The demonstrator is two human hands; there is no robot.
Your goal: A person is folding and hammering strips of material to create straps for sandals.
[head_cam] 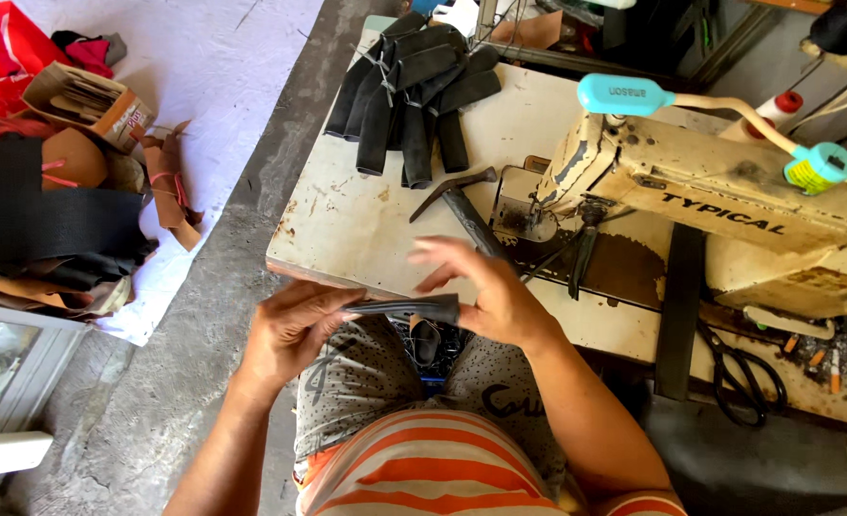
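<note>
Black leather scraps and brown cut pieces point(60, 220) lie heaped at the far left of the frame, on a white sheet on the floor, with a small cardboard box point(89, 100) above them. Low and left of centre, my left hand point(289, 334) pinches one end of a black folded strip point(404, 309), fingers closed on it. The strip runs level across the lower middle of the frame, just off the near edge of the tabletop point(347, 220), above my lap. My right hand point(485, 291) grips its other end between thumb and palm, while the upper fingers point(438, 250) stay spread loose. Up the tabletop, a bundle of black strips point(414, 91) sits at top centre, and a hammer point(461, 196) lies just beyond my right hand. A cream sewing machine point(719, 205) fills the right side, with black scissors point(743, 377) below it at lower right.
</note>
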